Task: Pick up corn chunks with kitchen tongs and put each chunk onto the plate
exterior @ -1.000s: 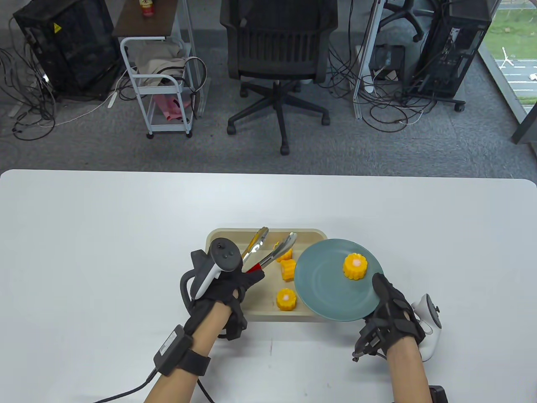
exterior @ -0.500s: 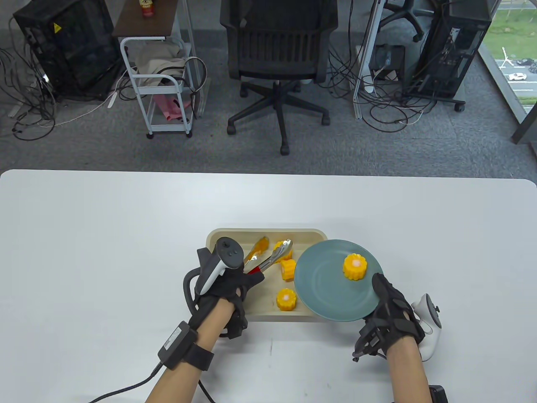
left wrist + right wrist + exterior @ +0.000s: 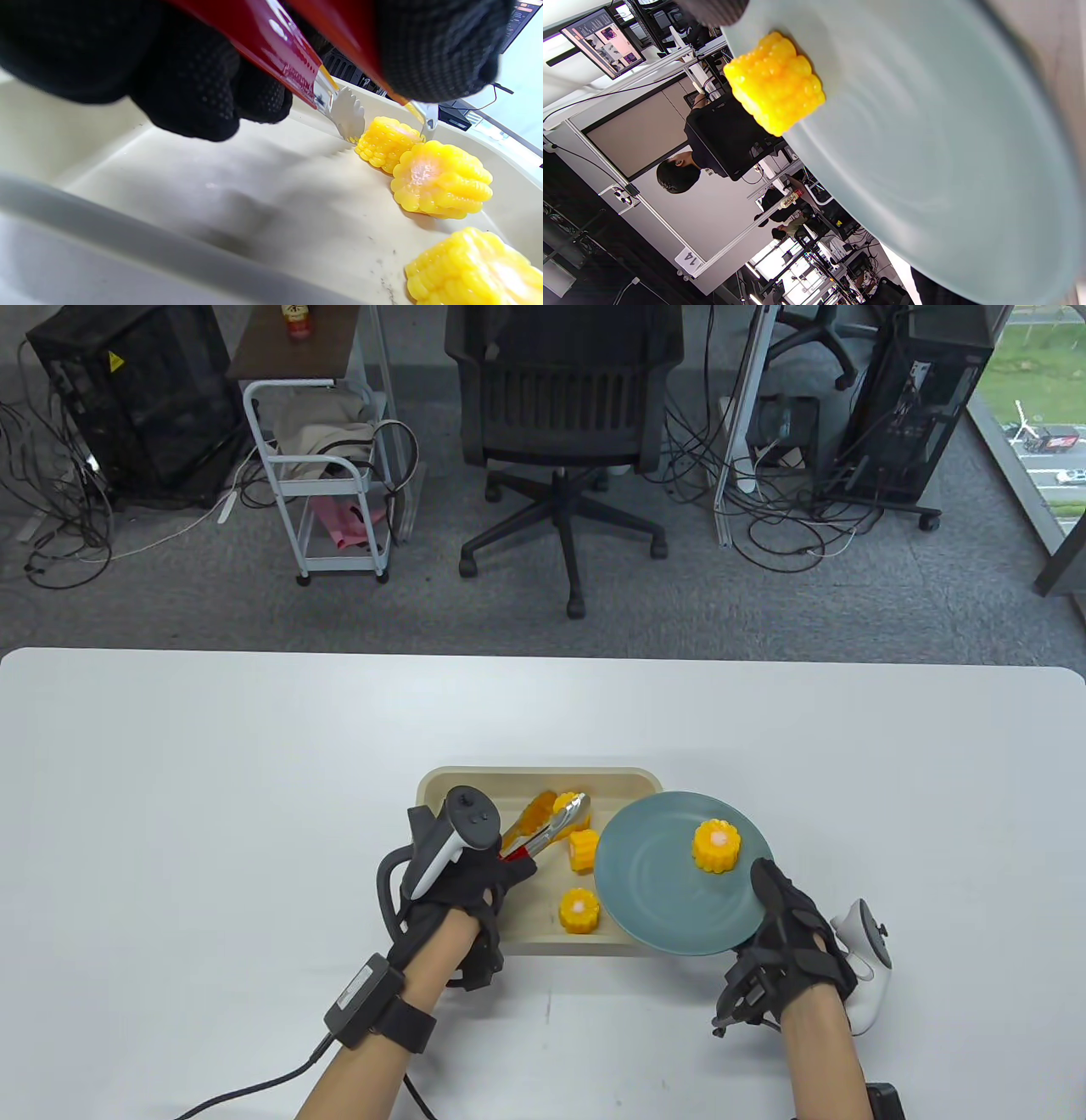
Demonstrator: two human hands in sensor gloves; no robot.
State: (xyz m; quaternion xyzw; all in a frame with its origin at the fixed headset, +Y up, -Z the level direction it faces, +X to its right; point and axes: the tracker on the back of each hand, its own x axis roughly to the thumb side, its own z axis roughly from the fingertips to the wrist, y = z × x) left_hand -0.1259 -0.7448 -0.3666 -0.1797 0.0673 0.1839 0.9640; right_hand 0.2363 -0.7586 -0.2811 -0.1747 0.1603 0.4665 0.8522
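My left hand (image 3: pixel 475 882) grips the red handles of metal tongs (image 3: pixel 547 824) over the beige tray (image 3: pixel 441 782). The tong tips (image 3: pixel 348 114) stand on either side of the far corn chunk (image 3: pixel 384 142), close against it. Two more corn chunks (image 3: pixel 583 849) (image 3: pixel 579 910) lie in the tray. My right hand (image 3: pixel 785 920) holds the teal plate (image 3: pixel 662 899) by its near right rim, thumb on top. The plate overlaps the tray's right side. One corn chunk (image 3: pixel 718 846) sits on the plate, also seen in the right wrist view (image 3: pixel 774 82).
The white table (image 3: pixel 212 814) stretches wide to the left, right and far side of the tray. Beyond its far edge stand an office chair (image 3: pixel 564 415), a small cart (image 3: pixel 327 475) and computer towers with cables on the floor.
The tongs have come down into the tray and narrowed around the far corn chunk. My left hand has shifted slightly right. The plate and right hand have stayed almost still.
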